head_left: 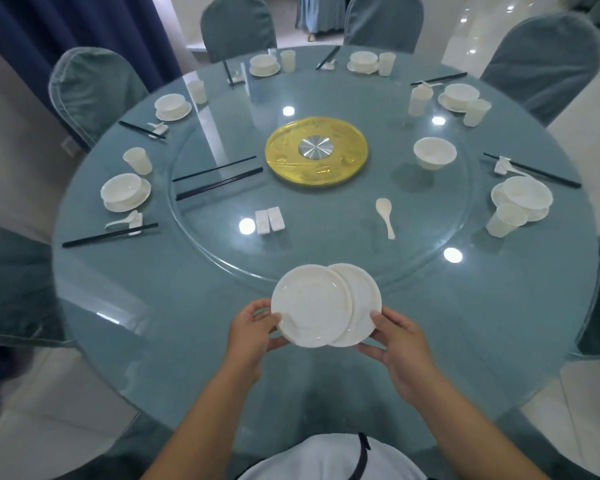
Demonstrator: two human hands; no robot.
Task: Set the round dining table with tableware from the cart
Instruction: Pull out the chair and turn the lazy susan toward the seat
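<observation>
Above the table (187, 306), left hand (248, 336) and right hand (400, 344) — fingers curled — pinch two plates (312, 306).

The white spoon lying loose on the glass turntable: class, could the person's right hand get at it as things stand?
Probably not yet. The right hand and left hand hold two plates. The path to the spoon looks free, but a plate must go down first.
</observation>
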